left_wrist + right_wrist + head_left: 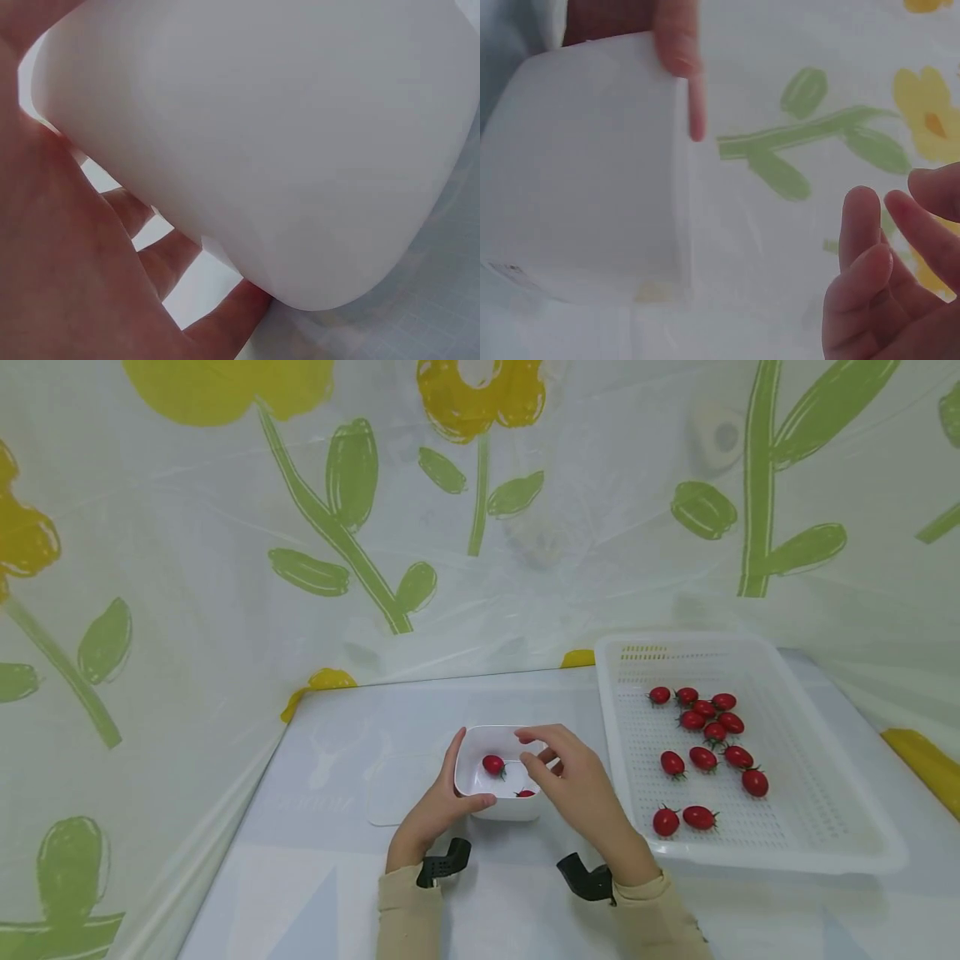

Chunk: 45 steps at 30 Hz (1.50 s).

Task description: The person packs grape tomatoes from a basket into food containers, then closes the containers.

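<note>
My left hand (437,808) grips a small white square container (504,811) by its left side, thumb along the near rim and fingers around the outer wall. Inside it lie a red cherry tomato (493,766) and a second tomato (525,793), partly hidden by the near rim. In the left wrist view the container wall (262,150) fills most of the picture. Over the container's right edge hovers my right hand (582,787), its fingers bent loosely with a gap between thumb and fingertips. The right wrist view shows nothing in that hand (892,300).
To the right stands a large white perforated basket (832,760) with several cherry tomatoes (703,759) spread over its bottom. A white table (315,877) carries everything. Behind it hangs a pale curtain (600,552) printed with flowers.
</note>
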Tool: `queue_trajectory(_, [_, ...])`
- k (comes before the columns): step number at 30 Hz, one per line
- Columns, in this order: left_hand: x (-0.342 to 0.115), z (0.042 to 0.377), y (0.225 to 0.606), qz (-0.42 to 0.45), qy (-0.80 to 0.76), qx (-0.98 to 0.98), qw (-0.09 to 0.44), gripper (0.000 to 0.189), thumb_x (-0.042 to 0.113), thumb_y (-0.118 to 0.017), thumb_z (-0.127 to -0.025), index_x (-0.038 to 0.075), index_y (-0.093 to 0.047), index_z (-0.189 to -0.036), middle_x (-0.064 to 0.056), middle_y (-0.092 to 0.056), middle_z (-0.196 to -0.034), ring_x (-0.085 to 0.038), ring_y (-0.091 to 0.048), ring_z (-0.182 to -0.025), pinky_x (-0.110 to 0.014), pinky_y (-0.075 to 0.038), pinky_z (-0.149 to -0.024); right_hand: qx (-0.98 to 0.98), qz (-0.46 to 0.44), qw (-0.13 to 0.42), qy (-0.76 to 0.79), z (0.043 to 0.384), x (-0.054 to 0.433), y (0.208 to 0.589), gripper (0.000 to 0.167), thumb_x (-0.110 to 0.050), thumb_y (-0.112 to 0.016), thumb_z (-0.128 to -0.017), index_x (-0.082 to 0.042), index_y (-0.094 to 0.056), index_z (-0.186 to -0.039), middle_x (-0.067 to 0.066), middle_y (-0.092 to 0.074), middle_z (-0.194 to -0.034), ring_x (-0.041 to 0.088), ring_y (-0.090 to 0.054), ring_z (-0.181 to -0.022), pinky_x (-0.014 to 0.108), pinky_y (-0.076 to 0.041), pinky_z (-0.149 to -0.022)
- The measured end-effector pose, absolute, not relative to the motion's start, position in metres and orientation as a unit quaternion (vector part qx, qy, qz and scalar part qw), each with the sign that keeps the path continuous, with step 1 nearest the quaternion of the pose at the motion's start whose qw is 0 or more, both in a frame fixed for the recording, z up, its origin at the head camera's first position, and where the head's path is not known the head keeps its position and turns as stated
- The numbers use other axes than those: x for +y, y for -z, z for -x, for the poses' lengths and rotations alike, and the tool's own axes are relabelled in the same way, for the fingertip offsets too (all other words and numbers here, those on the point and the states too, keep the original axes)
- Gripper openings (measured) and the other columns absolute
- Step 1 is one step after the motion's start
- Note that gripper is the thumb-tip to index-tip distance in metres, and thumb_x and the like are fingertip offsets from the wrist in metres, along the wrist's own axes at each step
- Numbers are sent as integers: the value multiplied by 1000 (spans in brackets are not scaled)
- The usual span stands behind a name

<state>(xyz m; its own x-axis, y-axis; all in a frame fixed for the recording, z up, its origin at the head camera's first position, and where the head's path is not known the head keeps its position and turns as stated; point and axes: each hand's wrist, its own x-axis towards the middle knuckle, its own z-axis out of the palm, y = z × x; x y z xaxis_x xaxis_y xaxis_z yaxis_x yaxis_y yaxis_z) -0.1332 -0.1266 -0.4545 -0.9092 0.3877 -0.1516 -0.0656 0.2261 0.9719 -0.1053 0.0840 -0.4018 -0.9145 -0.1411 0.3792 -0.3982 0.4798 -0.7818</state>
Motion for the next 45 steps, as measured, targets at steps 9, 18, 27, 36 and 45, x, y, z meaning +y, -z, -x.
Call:
queue_trajectory(9, [-130,134,455,-95,-602,769,194,100,32,-72,-74,40,3,-140,-3,-14,-145,-27,-25,-126,-42,-34,-95,-832,-144,137,-517,102,104,385,28,-30,-56,-88,-27,-56,-116,-12,-57,-104,2,-56,-71,27,-47,-64])
queue_trajectory(18, [-129,133,451,-96,-614,756,205,99,30,-70,-76,39,4,-140,-2,-13,-145,-26,-21,-128,-43,-30,-98,-819,-122,144,-542,99,122,370,28,-32,-53,-89,-28,-54,-117,-11,-56,-106,6,-57,-73,26,-47,-57])
queue_trajectory(27, [-130,132,452,-103,-641,730,215,97,27,-69,-78,39,4,-140,-3,-11,-145,-26,-18,-129,-43,-25,-100,-847,-131,183,-482,101,139,351,28,-27,-54,-89,-24,-55,-117,-10,-54,-105,6,-57,-73,24,-46,-58])
queue_trajectory(36, [-134,132,455,-106,-651,720,215,97,24,-69,-78,40,4,-140,-2,-14,-144,-26,-20,-129,-42,-24,-101,-886,-126,196,-402,123,168,343,33,-25,-53,-89,-19,-53,-121,0,-51,-115,10,-58,-76,21,-46,-60])
queue_trajectory(45, [-134,132,456,-118,-653,715,218,93,19,-65,-81,40,5,-140,-2,-12,-144,-26,-18,-129,-42,-23,-101,-901,-105,126,-402,153,196,356,35,-28,-51,-91,-19,-50,-125,3,-47,-120,20,-58,-84,28,-47,-65])
